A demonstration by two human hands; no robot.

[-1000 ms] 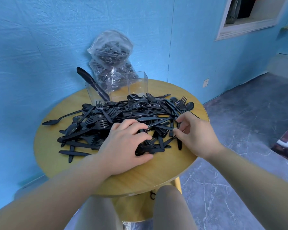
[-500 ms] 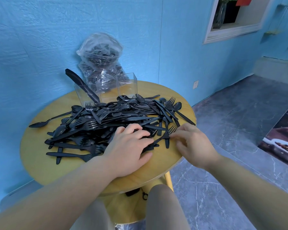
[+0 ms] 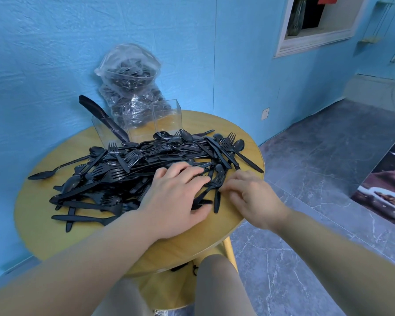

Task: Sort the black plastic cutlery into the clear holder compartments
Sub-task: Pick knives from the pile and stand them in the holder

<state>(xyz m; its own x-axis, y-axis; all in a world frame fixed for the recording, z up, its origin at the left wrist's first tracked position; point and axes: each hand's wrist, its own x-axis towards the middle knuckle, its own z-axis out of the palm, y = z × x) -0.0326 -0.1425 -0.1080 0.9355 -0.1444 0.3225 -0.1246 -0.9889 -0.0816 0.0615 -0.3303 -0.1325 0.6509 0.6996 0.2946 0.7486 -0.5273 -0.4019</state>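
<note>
The left hand [image 3: 176,201] lies flat, fingers relaxed, on the heap of black plastic cutlery [image 3: 132,169] on the round yellow wooden bench [image 3: 43,233]. Just beside it, the right hand [image 3: 253,199] seems to pinch a black plastic fork [image 3: 217,181]. Beyond both stands the clear plastic holder [image 3: 167,117].

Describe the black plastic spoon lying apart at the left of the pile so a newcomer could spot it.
Start at the round yellow wooden table and find the black plastic cutlery pile. At the pile's far left, the lone black plastic spoon lies on bare wood, bowl outward near the rim, handle running back into the heap.
</note>
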